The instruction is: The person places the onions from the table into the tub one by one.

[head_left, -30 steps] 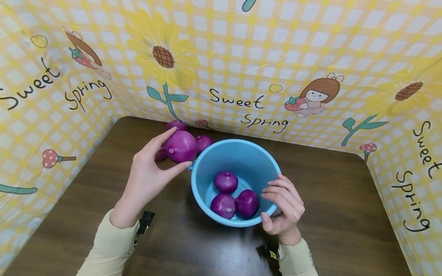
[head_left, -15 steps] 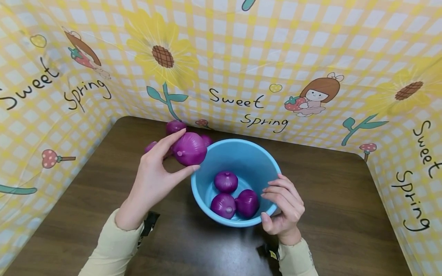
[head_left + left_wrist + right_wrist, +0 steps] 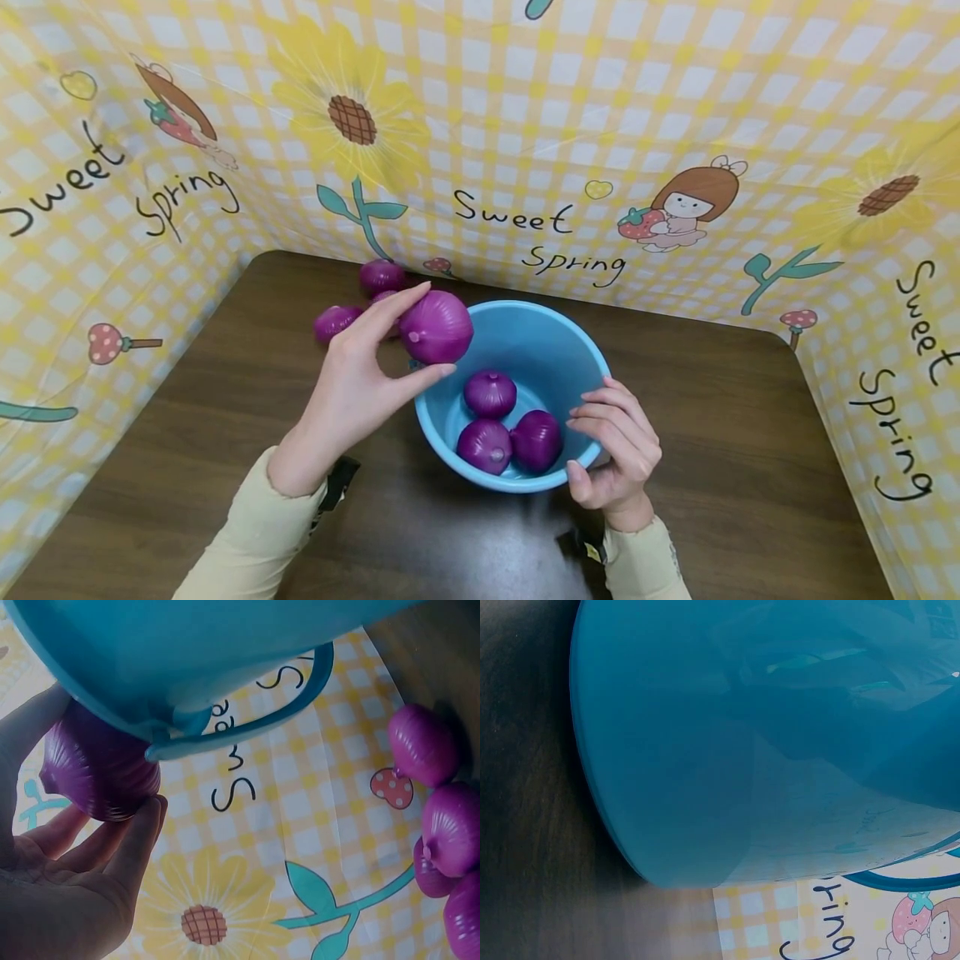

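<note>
My left hand (image 3: 356, 392) pinches a purple onion (image 3: 438, 327) between thumb and fingers, over the far left rim of a blue bucket (image 3: 517, 333). In the left wrist view the onion (image 3: 101, 765) sits in the curled hand (image 3: 67, 892), partly hidden by the bucket's edge. Inside the bucket lie three purple onions, one onion (image 3: 490, 394) behind two others. My right hand (image 3: 618, 446) grips the near right rim, thumb outside and fingers over the inside. The bucket wall (image 3: 742, 787) fills most of the right wrist view, where that hand is out of sight.
More purple onions (image 3: 451, 829) stand clustered left of the bucket, among them a back onion (image 3: 382, 277) and a left onion (image 3: 336, 322). The bucket's handle (image 3: 300, 705) hangs outside. Yellow checked cloth (image 3: 510, 108) walls the dark wooden table (image 3: 735, 467).
My left hand has carried its onion rightward from the cluster to above the bucket's rim, uncovering onions on the left. The right hand and bucket have stayed put.
</note>
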Demonstrator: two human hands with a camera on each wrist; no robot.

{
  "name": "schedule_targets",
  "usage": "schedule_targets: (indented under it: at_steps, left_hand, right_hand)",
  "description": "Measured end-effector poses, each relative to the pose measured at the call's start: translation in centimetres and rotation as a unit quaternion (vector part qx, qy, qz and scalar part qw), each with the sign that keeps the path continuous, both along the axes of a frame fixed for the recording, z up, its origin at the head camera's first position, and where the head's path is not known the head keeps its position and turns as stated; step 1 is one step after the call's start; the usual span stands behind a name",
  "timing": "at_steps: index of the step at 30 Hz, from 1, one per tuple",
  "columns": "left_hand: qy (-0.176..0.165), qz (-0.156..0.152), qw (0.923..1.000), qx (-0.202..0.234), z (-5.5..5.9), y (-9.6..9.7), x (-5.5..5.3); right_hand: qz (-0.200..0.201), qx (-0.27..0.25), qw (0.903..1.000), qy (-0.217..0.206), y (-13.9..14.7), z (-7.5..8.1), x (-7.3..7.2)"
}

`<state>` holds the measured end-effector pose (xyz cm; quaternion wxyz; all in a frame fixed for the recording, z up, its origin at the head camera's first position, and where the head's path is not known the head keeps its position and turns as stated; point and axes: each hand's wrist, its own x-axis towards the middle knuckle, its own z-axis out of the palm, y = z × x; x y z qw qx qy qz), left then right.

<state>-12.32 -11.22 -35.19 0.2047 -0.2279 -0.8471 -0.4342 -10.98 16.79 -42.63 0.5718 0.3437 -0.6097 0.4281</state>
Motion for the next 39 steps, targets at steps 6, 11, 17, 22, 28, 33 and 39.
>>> schedule_targets:
  at_steps: [6,11,17,22,28,33,39]
  left_hand:
    - [-0.003,-0.023,0.9997,0.001,-0.2,0.7,-0.1]
    - [-0.011,-0.041,0.9991,0.006,-0.2,1.3,-0.2]
    - [-0.022,-0.061,0.9979,0.008,-0.3,2.0,-0.4]
    - [-0.026,-0.074,0.9969,0.003,-0.4,2.7,-0.6]
    - [-0.038,-0.083,0.9958,-0.007,-0.7,3.4,-0.7]
    - [-0.045,-0.092,0.9946,-0.016,-0.9,4.0,-0.9]
    - [-0.048,-0.097,0.9937,-0.028,-0.7,4.7,-1.0]
  right_hand:
    - [0.001,-0.001,1.0,0.006,-0.1,0.0,0.0]
    - [0.001,-0.002,1.0,0.007,-0.1,0.0,-0.1]
    - [0.001,-0.001,1.0,0.005,0.0,0.0,-0.1]
    - [0.001,0.0,1.0,0.001,0.1,0.0,-0.1]
    - [0.002,0.0,1.0,0.0,0.0,0.0,0.0]
    - [0.003,-0.001,1.0,0.002,0.0,0.0,0.0]
    - [0.002,0.0,1.0,0.002,0.1,0.0,-0.1]
